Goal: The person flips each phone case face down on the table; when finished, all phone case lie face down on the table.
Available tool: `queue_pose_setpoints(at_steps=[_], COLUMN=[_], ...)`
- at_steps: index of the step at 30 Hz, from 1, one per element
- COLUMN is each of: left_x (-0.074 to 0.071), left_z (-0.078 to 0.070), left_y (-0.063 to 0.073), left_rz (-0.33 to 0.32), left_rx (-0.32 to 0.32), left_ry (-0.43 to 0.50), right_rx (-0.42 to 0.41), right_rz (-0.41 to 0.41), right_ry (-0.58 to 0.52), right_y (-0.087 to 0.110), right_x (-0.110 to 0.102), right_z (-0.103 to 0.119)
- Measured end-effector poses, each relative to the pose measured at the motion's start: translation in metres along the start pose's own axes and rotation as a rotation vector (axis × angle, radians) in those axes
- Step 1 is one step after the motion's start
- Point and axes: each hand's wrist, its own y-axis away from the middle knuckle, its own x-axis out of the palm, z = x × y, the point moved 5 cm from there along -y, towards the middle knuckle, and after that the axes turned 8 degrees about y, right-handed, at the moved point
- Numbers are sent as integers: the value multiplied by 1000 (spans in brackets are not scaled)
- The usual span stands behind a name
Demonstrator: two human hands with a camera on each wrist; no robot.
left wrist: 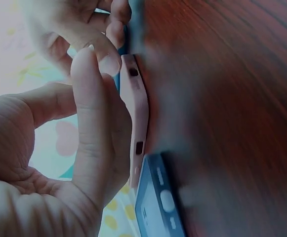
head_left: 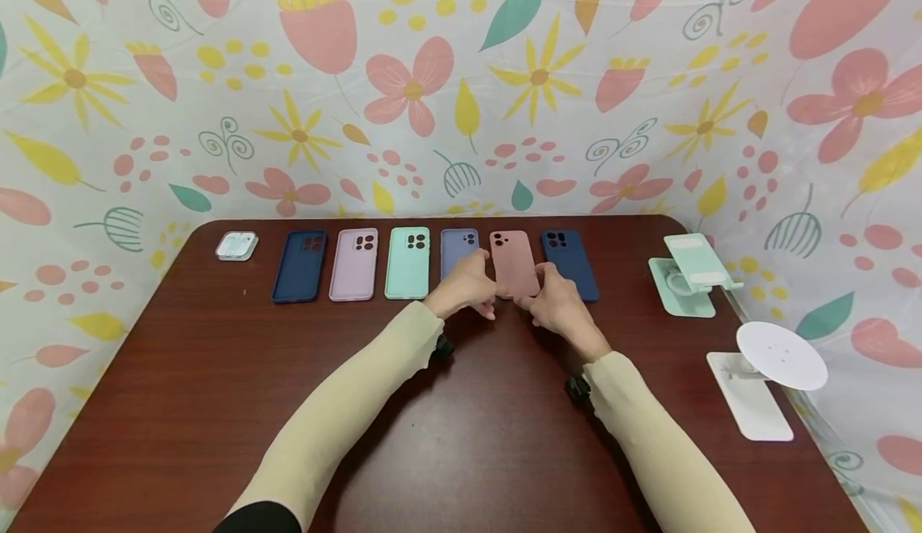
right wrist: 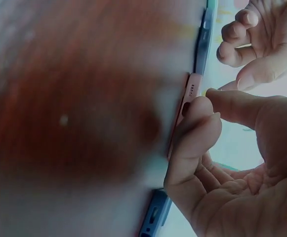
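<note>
A pink phone case (head_left: 511,254) lies back up on the table between the two hands. My left hand (head_left: 464,286) is at its left side, fingers loosely bent, and partly covers a blue-purple phone case (head_left: 455,246). At the lower right corner of the pink case, my right hand (head_left: 558,305) holds the edge with thumb and fingers. In the right wrist view, the fingertips (right wrist: 195,111) lie against the end of the pink case. A dark blue phone case (head_left: 572,257) lies just right of it, partly behind the right hand.
Further left in the row lie a mint case (head_left: 407,273), a lilac case (head_left: 353,273) and a navy case (head_left: 298,273). A small white box (head_left: 236,246) sits at the back left. On the right stand a mint phone stand (head_left: 684,281) and a white stand (head_left: 752,405).
</note>
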Motion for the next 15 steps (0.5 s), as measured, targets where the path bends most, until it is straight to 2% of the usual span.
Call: queue_pose_setpoints(at_steps=[3, 8, 15], left_x=[-5, -12, -26], left_z=[1, 2, 4], left_y=[4, 12, 19], left_rz=[16, 36, 0], left_rx=[8, 39, 65], left_ry=[-3, -20, -46], right_rx=[-35, -108, -176], right_rz=[-20, -38, -54], right_ry=[11, -7, -29], right_y=[12, 18, 18], right_x=[-3, 0, 3], right_z=[14, 29, 46])
